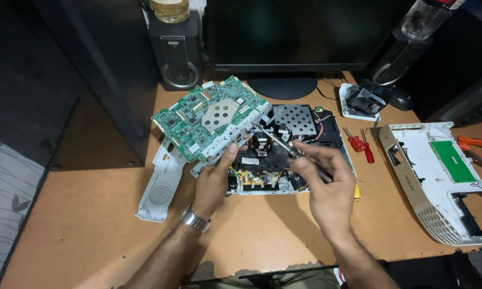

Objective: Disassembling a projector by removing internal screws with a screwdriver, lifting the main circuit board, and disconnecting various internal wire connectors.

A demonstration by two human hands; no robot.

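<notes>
The left hand pinched the green circuit board by its lower edge, tilted above the opened device. The right hand had fingers pressed around a screwdriver, tip near the board.

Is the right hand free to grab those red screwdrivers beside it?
Probably not right away: the right hand already holds a screwdriver. The red screwdrivers lie uncovered on the desk just beyond it, nothing between.

left hand lifting green circuit board, right hand holding screwdriver
</notes>
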